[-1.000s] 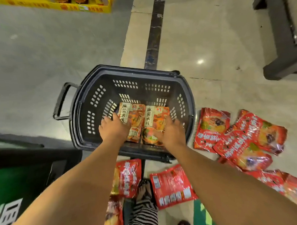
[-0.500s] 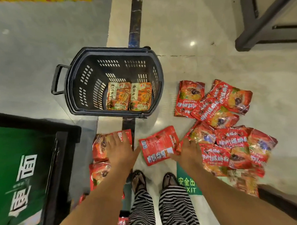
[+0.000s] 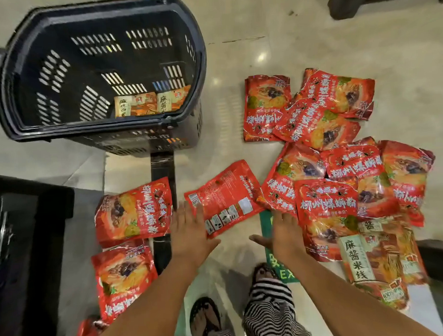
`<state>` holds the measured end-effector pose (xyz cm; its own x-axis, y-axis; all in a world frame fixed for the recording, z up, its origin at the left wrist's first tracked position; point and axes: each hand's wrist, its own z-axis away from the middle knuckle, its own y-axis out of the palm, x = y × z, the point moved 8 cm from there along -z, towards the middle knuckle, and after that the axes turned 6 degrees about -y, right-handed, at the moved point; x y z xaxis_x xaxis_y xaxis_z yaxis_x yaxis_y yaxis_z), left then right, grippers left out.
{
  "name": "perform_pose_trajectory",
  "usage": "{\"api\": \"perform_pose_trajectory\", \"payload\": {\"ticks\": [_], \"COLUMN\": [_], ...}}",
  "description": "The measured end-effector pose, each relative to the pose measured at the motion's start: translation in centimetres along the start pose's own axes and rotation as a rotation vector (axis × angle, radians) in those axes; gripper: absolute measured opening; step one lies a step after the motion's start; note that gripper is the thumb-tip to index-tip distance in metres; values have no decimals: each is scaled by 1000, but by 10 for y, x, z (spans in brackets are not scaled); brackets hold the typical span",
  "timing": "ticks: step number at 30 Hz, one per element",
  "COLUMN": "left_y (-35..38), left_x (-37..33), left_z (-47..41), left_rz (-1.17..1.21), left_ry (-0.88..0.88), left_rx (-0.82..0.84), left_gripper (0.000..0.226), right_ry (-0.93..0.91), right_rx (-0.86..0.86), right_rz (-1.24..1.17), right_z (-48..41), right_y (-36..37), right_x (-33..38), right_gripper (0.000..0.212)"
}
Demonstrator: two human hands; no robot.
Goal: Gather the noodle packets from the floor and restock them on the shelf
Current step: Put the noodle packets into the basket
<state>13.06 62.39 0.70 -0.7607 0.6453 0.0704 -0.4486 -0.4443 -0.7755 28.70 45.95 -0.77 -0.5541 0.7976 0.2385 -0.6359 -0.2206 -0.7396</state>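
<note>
Floor [image 3: 311, 37]: all loose stock is down here, nothing on a shelf yet. The shelf itself can't be identified in this view.

Basket [image 3: 138, 143]: on the floor upper left, with two beige packets [image 3: 149, 105] lying flat inside against the near wall.

Red pile [image 3: 342, 162]: many overlapping noodle packets to the right, with a few more beige ones [image 3: 371, 257] at its near edge.

Two red packets [image 3: 133, 212] lie face-up on the left. One face-down packet [image 3: 224, 195] lies alone in the middle.

Handling, my read: light, soft film pouches with brittle contents, and the glossy film is slippery. Pinch at the seam edge or scoop flat from underneath. Don't squeeze the middle.

Left hand [image 3: 190, 230]: grip open, fingers straight, tips over the near corner of the face-down packet. Contact is likely but not certain.

Right hand [image 3: 284, 231]: grip open, palm down, at the near-left edge of the pile and holding nothing.

Versus 0.5 s ago: the left hand has shifted off the left face-up packet to the middle one, and the view is closer. The basket count is unchanged at two.
</note>
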Motion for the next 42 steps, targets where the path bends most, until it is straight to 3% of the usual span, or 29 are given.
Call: {"api": "perform_pose_trajectory", "payload": {"ticks": [9, 12, 15, 19, 22, 26, 29, 33, 38, 42], "left_y": [154, 185, 193, 186, 176, 150, 120, 99, 104, 116], "left_x": [-67, -67, -63, -65, -61, -49, -15, 28, 55, 66], "left_z": [-133, -162, -173, -170, -170, -164, -164, -159, -139, -124], "left_rz": [-178, -191, -178, -183, -161, -150, 177, 589, 932, 1343], "left_ry": [234, 199, 101, 71, 112, 212, 245, 243, 226, 160], "left_rx": [-325, -319, -300, -340, -292, -307, -322, -207, -44, 134], "left_gripper": [120, 116, 116, 96, 80, 77, 66, 26, 32, 22], "right_ry": [-255, -300, -327, -247, -182, -277, -244, -188, -317, -270], "right_rx": [-290, -362, -420, -503, -473, -463, -560, -609, -519, -384], "right_rz": [-88, -33, -4, -73, -129, -115, -225, -679, -904, -1023], "right_z": [-140, -168, -180, -164, -152, -156, -152, -144, -148, -149], "right_y": [106, 126, 133, 129, 141, 130, 106, 101, 90, 101], "right_x": [-43, -55, -60, -66, -66, -60, -63, -43, 7, 17], "right_gripper": [91, 81, 80, 80, 84, 83, 89, 91, 63, 67]}}
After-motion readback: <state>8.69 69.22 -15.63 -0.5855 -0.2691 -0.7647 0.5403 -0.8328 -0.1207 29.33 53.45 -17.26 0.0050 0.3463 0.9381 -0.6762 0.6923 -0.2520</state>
